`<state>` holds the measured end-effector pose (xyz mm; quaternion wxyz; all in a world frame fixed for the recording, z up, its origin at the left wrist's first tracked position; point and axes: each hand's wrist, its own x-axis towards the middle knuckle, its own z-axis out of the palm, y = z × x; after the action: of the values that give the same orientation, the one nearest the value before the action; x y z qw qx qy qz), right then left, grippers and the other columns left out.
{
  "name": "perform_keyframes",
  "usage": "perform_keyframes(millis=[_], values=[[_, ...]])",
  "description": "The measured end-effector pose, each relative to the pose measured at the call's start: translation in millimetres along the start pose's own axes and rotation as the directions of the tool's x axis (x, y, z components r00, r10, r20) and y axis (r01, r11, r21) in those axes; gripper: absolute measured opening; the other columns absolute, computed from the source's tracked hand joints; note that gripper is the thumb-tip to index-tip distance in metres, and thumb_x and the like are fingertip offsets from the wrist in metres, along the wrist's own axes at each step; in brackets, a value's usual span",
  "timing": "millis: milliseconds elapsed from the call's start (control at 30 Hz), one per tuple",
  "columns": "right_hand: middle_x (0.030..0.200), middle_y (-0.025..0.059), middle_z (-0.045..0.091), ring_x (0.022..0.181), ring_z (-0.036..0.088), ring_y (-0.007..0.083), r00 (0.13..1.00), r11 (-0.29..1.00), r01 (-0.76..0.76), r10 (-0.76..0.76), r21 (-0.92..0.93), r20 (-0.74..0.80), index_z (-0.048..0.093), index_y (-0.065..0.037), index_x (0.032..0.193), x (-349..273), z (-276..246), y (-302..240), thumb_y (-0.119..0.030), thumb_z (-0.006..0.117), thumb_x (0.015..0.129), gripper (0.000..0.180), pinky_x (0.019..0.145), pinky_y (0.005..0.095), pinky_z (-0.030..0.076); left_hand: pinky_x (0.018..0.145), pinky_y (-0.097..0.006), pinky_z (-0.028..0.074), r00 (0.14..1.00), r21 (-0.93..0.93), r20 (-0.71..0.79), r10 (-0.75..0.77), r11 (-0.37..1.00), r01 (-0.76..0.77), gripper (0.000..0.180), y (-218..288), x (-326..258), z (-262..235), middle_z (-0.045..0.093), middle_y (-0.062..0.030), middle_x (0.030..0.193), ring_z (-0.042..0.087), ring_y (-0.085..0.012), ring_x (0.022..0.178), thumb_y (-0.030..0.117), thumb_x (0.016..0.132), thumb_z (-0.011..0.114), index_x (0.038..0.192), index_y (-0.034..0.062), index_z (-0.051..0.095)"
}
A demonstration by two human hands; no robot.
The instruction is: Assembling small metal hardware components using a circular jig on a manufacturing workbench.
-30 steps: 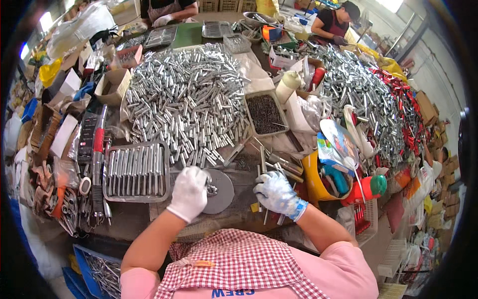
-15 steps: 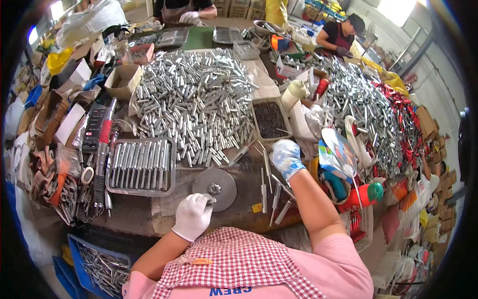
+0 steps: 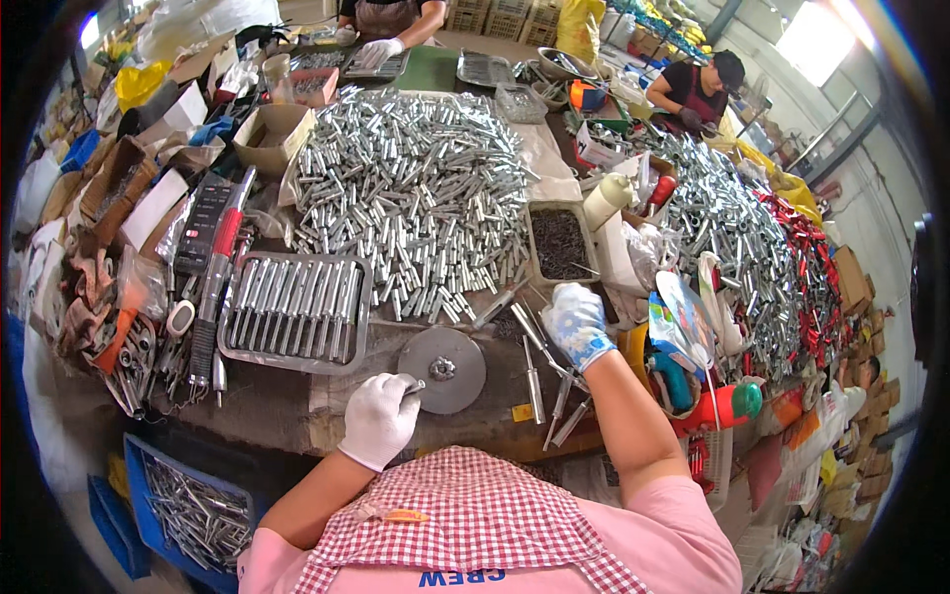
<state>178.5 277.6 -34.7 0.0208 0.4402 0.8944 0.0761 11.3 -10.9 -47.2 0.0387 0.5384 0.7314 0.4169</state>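
We take the flat grey round disc (image 3: 459, 394) as our clock centre, twelve pointing away from us. Our white-gloved left hand (image 3: 380, 421) has thumb and fingertips clamped on a small silver metal piece (image 3: 417, 386) at the disc's eight o'clock edge. Our right hand (image 3: 576, 322), in a blue-and-white patterned glove, lies between two and three o'clock, fingers bent, just beside some slender silver metal rods (image 3: 535, 388); we cannot tell whether it grips anything.

To work well here, we judge, the left pinch wants to be light but steady, leaving the piece's end exposed, and the right hand should lift things singly so the crossed rods don't roll.

As for containers, at ten o'clock a clear rectangular plastic tray (image 3: 287, 363) holds long silver metal parts in a side-by-side row. Between one and two, a pale squarish plastic tub (image 3: 556, 207) holds small dark pieces (pins, perhaps, though they are too tiny to be sure). Toward eight, below the bench, a blue rectangular plastic crate (image 3: 170, 556) holds loose, jumbled silver parts.
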Motion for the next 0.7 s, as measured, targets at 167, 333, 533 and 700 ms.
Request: perform_keyframes(millis=[167, 333, 533, 700], values=[[0.078, 0.0142, 0.064, 0.072, 0.064, 0.0367, 0.949, 0.921, 0.184, -0.076, 0.343, -0.305, 0.062, -0.008, 0.091, -22.3, -43.6, -2.2, -0.006, 0.061, 0.080, 0.011, 0.065, 0.0415, 0.053, 0.069, -0.041, 0.049, 1.000, 0.075, -0.013, 0.000, 0.997, 0.001, 0.016, 1.7, -0.4, -3.4, 0.062, -0.0118, 0.083, 0.060, -0.0310, 0.078, 0.002, 0.075, 0.068, 0.090, 0.0040, 0.066], [0.075, 0.0104, 0.064, 0.070, 0.063, 0.0321, 0.874, 0.717, 0.482, -0.433, 0.503, -0.219, 0.065, -0.011, 0.075, -77.5, -85.8, -39.1, -0.007, 0.064, 0.070, 0.006, 0.066, 0.0418, 0.052, 0.071, -0.039, 0.050, 0.999, 0.075, -0.026, 0.027, 0.997, -0.025, 0.021, -2.9, 0.9, -4.2, 0.061, -0.0107, 0.086, 0.060, -0.0294, 0.080, 0.002, 0.076, 0.068, 0.097, 0.0036, 0.066], [0.080, 0.0107, 0.066, 0.078, 0.063, 0.0326, 0.894, 0.501, 0.375, -0.419, 0.780, -0.161, 0.067, -0.009, 0.082, -115.0, -19.9, -66.8, -0.008, 0.067, 0.072, 0.010, 0.071, 0.0421, 0.051, 0.070, -0.040, 0.049, 0.997, -0.041, 0.066, 0.046, 0.998, -0.043, 0.020, -0.6, -2.6, 2.3, 0.061, -0.0112, 0.085, 0.060, -0.0304, 0.079, 0.003, 0.079, 0.067, 0.098, 0.0041, 0.063], [0.093, 0.0128, 0.066, 0.087, 0.064, 0.0320, 0.869, 0.396, 0.401, -0.449, 0.826, -0.207, 0.068, -0.006, 0.088, -111.0, -11.4, -68.2, -0.005, 0.068, 0.077, 0.011, 0.076, 0.0408, 0.052, 0.071, -0.040, 0.049, 0.998, -0.035, 0.059, 0.027, 0.999, -0.025, 0.018, -4.5, -4.4, 1.7, 0.061, -0.0114, 0.086, 0.060, -0.0310, 0.081, 0.002, 0.080, 0.065, 0.097, 0.0050, 0.061]])
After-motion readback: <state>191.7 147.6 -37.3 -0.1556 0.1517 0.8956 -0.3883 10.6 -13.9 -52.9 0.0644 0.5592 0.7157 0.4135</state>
